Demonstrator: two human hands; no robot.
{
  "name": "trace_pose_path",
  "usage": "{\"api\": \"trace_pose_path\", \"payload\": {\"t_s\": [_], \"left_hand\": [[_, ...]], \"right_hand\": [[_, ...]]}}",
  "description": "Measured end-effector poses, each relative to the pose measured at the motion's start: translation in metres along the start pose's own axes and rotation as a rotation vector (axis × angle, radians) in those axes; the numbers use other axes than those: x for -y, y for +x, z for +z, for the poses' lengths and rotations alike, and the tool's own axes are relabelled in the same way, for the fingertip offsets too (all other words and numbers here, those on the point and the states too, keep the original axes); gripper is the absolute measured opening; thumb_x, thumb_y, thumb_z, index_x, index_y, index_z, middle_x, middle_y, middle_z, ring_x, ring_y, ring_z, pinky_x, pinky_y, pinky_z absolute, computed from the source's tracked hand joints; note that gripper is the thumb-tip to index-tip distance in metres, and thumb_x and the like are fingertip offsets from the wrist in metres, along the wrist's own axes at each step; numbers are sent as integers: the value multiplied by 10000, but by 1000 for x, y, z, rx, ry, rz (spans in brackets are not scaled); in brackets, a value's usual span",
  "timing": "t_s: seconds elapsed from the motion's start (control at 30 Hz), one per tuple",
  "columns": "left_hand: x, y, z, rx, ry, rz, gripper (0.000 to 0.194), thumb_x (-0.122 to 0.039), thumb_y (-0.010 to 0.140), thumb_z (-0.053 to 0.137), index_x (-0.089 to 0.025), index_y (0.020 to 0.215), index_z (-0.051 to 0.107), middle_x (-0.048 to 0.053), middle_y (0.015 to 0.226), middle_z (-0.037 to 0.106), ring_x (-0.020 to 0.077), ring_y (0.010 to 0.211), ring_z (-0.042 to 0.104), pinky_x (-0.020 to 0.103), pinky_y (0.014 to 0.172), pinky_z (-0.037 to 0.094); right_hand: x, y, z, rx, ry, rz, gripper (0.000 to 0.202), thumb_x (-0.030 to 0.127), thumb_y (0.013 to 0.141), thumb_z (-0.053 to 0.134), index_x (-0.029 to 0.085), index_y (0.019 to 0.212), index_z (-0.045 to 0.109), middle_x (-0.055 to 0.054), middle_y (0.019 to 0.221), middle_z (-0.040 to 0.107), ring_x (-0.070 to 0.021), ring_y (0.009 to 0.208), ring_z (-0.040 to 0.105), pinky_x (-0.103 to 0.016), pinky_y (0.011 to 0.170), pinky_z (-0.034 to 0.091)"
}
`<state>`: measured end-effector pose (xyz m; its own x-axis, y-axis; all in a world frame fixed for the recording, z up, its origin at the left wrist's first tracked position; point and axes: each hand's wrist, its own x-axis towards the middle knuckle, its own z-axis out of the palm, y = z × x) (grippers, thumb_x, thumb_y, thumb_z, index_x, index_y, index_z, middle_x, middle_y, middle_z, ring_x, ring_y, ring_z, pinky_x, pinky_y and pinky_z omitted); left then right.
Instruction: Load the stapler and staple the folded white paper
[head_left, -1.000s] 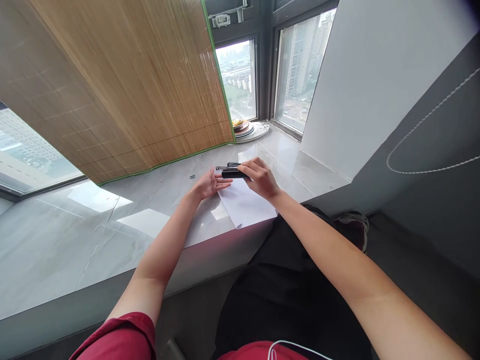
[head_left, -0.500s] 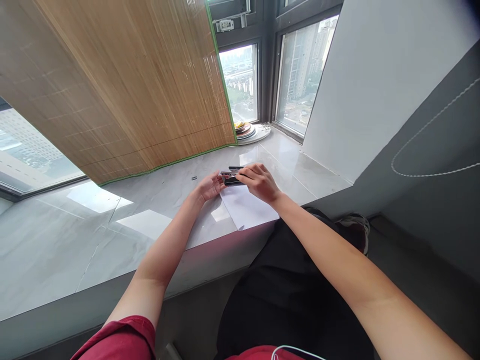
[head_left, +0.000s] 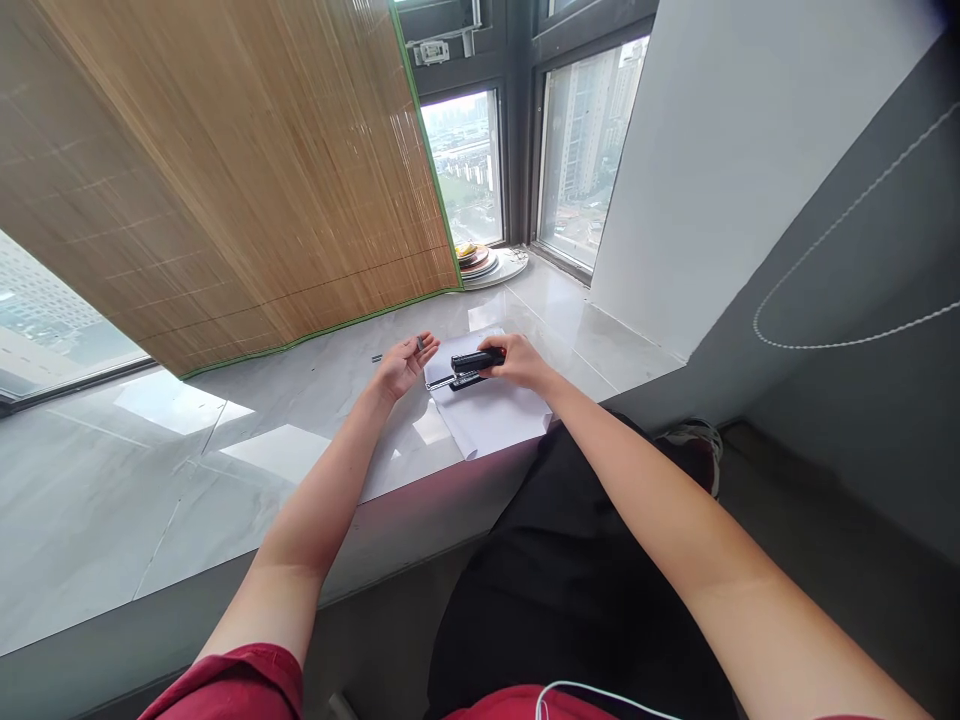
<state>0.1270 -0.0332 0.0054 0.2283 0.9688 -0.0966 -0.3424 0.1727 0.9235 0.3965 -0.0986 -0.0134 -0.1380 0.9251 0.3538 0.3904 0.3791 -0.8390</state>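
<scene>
Stapler (head_left: 472,364) is finished in black, rail (head_left: 440,383) in silver. Staple strip (head_left: 420,343) is coloured grey, paper (head_left: 495,415) plain white. Sill (head_left: 247,470) is marbled pale grey. Blind (head_left: 262,180) is streaked tan/brown, edged in green. Sleeve (head_left: 236,680) is coloured dark red.

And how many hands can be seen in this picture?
2: the left hand, with a small grey piece at its fingers, and the right hand, holding the black stapler over white paper.

Glossy grey ledge (head_left: 90,500) | white paper (head_left: 496,415) at front edge | plate stack (head_left: 491,268) in corner | strips (head_left: 376,358), perhaps staples
</scene>
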Motion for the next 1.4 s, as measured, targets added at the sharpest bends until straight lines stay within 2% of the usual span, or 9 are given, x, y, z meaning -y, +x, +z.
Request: {"api": "trace_pose_path", "payload": {"t_s": [0.1, 0.23, 0.47, 0.63, 0.77, 0.87, 0.97, 1.2, 1.4], "left_hand": [[-2, -3, 3, 23, 70, 44, 172, -252, 1092, 656, -153, 1175, 770, 118, 1191, 809, 143, 904, 770, 323, 986, 630], [3, -5, 8, 95, 171, 162, 260, -395, 1027, 782, -160, 1138, 787, 120, 1133, 827, 123, 725, 711, 285, 784, 584], [6, -15, 17, 80, 400, 387, 253, -469, 964, 843, -225, 1033, 836, 78, 1043, 802, 177, 846, 725, 318, 889, 549], [1, -24, 21, 84, 603, 500, 189, -344, 937, 864, -262, 1107, 859, 67, 1027, 777, 235, 1013, 714, 356, 1000, 533], [1, -30, 21, 59, 743, 517, 429, -277, 848, 945, -305, 1240, 773, 39, 1098, 797, 243, 1092, 712, 366, 1095, 499], [1, -34, 21, 22, 722, 510, 479, -247, 805, 980, -310, 1196, 711, 34, 1124, 804, 240, 1081, 727, 348, 1048, 522], [0, -36, 22, -22, 659, 472, 373, -210, 830, 951, -293, 1088, 694, 47, 1129, 810, 245, 1083, 742, 330, 961, 553], [1, -37, 25, -14, 650, 474, 384, -198, 807, 960, -290, 1056, 683, 44, 1133, 811, 250, 1154, 727, 332, 944, 578], [-8, -34, 24, -26, 661, 496, 340, -215, 813, 953, -275, 1026, 695, 57, 1124, 801, 241, 1020, 750, 312, 886, 550]], "right_hand": [[-1, -1, 0, 20, -33, 13, 338, 269, 612, 867, 191, 938, 826, 6, 808, 732, -188, 772, 637, -314, 756, 481], [-1, -2, 1, 35, -73, 10, 334, 288, 625, 869, 200, 945, 824, 6, 816, 734, -190, 779, 644, -319, 766, 492], [-1, -2, 0, 93, -110, 12, 307, 227, 708, 879, 199, 1011, 833, -26, 907, 782, -219, 847, 687, -356, 820, 520], [8, -5, 0, -68, -273, -236, 310, 368, 948, 812, 271, 1243, 810, -84, 1345, 770, -322, 1277, 636, -495, 1083, 449], [21, -9, 4, -94, -351, -363, 335, 343, 1086, 654, 297, 1406, 741, -80, 1378, 764, -308, 1292, 615, -500, 1110, 405], [28, -11, 9, -15, -395, -403, 360, 322, 1096, 638, 307, 1444, 730, -79, 1392, 764, -307, 1297, 613, -486, 1094, 408], [31, -12, 12, 22, -404, -419, 400, 293, 1095, 634, 329, 1486, 714, -72, 1405, 769, -307, 1294, 614, -488, 1074, 410], [31, -11, 14, 4, -399, -405, 373, 275, 1101, 615, 318, 1445, 753, -69, 1397, 789, -310, 1297, 636, -495, 1055, 427], [33, -8, 14, -32, -409, -375, 372, 266, 1096, 592, 330, 1410, 782, -53, 1384, 800, -298, 1312, 641, -501, 1084, 415]]}}
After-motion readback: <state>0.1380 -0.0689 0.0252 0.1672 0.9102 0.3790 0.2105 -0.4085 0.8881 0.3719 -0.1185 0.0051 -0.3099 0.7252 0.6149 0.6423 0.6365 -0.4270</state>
